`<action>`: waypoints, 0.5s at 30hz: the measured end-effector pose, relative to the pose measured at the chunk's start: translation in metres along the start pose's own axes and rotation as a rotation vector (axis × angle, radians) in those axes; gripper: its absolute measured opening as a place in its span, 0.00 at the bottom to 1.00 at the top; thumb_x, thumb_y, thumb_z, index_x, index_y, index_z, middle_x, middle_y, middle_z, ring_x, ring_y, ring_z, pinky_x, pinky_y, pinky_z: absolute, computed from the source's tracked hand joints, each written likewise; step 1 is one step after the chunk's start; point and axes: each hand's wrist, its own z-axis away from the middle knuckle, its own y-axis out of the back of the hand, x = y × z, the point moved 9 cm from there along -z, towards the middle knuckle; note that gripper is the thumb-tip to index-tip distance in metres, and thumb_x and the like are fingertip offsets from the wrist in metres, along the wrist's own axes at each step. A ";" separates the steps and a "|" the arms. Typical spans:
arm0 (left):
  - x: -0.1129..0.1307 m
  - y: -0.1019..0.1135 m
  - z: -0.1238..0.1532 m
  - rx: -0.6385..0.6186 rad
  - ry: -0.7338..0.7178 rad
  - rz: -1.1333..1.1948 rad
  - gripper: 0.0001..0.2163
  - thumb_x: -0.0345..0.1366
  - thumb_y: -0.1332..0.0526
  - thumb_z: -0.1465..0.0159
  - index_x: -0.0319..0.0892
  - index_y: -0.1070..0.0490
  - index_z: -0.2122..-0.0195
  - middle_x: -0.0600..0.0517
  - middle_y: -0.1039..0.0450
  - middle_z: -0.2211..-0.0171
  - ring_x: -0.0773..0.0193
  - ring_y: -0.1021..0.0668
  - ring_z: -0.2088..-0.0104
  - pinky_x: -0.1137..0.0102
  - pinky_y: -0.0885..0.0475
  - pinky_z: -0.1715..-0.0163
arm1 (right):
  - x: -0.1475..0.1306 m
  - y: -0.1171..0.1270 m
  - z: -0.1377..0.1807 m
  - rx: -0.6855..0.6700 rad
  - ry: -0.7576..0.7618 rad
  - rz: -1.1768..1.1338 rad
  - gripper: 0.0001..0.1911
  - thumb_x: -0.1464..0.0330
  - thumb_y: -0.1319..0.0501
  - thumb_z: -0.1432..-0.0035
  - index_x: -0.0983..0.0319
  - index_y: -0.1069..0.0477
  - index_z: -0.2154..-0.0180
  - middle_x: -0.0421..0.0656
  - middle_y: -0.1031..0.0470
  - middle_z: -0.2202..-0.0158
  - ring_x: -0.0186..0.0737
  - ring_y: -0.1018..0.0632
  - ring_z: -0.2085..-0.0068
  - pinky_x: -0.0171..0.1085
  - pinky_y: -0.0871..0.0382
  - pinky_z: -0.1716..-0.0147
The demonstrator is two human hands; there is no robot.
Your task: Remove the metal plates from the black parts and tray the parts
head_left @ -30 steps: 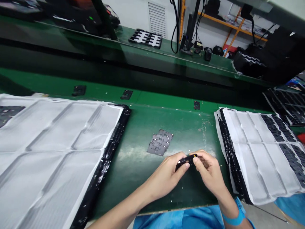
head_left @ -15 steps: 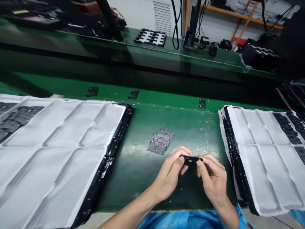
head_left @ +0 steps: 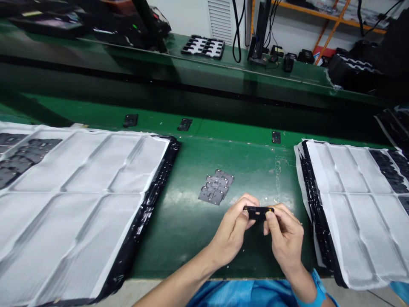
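Observation:
Between my two hands is a small black plastic part [head_left: 257, 212] with a light cutout in its middle, raised above the green work surface [head_left: 182, 230]. My left hand [head_left: 232, 228] pinches its left end between thumb and fingers. At the other end, the thumb and fingers of my right hand [head_left: 285, 232] are closed on it, beside a small yellowish spot. Just beyond my left hand, several thin dark grey plates [head_left: 216, 187] lie overlapping in a loose pile.
On the left stands a stack of black trays covered with a white sheet [head_left: 79, 166]; a similar tray stack [head_left: 347, 170] is on the right. Dark parts sit in some compartments. Single black parts [head_left: 184, 124] lie on the green strip behind. A black-and-white tray [head_left: 203, 46] rests on the rear ledge.
The black part has turned slightly, so more of its flat face shows. Both hands keep their grip at its ends. The view has shifted a little.

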 end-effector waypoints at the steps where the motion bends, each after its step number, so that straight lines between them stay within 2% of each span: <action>1: 0.002 -0.001 0.000 -0.006 -0.009 -0.014 0.19 0.49 0.53 0.23 0.42 0.33 0.62 0.47 0.33 0.57 0.62 0.29 0.64 0.70 0.30 0.67 | 0.000 0.001 -0.001 0.002 -0.009 0.000 0.14 0.69 0.41 0.27 0.60 0.24 0.69 0.37 0.31 0.75 0.35 0.28 0.75 0.35 0.36 0.73; 4: 0.007 -0.006 -0.002 -0.067 -0.032 -0.087 0.14 0.42 0.52 0.24 0.41 0.32 0.59 0.47 0.31 0.58 0.62 0.28 0.64 0.70 0.30 0.65 | 0.001 0.005 -0.003 0.027 -0.035 -0.002 0.18 0.67 0.40 0.27 0.61 0.27 0.72 0.37 0.32 0.76 0.35 0.29 0.75 0.35 0.36 0.73; 8: -0.002 -0.010 -0.003 -0.183 0.053 -0.236 0.06 0.35 0.47 0.27 0.43 0.32 0.55 0.51 0.27 0.63 0.62 0.25 0.66 0.70 0.29 0.64 | 0.008 0.018 -0.005 0.104 -0.104 -0.046 0.18 0.64 0.39 0.28 0.61 0.27 0.73 0.37 0.33 0.77 0.34 0.29 0.77 0.34 0.35 0.76; 12: -0.004 0.006 -0.009 -0.143 0.031 -0.511 0.08 0.33 0.45 0.28 0.44 0.26 0.61 0.50 0.22 0.65 0.59 0.22 0.65 0.66 0.28 0.60 | 0.013 0.029 -0.004 0.170 -0.149 -0.084 0.16 0.62 0.38 0.29 0.61 0.26 0.70 0.35 0.33 0.78 0.33 0.28 0.79 0.32 0.33 0.77; 15: 0.006 0.013 -0.011 -0.102 -0.006 -0.520 0.08 0.36 0.42 0.29 0.45 0.22 0.58 0.49 0.18 0.61 0.56 0.20 0.61 0.63 0.27 0.54 | 0.013 0.029 -0.004 0.182 -0.159 -0.100 0.16 0.61 0.37 0.29 0.61 0.27 0.70 0.35 0.32 0.79 0.33 0.27 0.80 0.32 0.32 0.77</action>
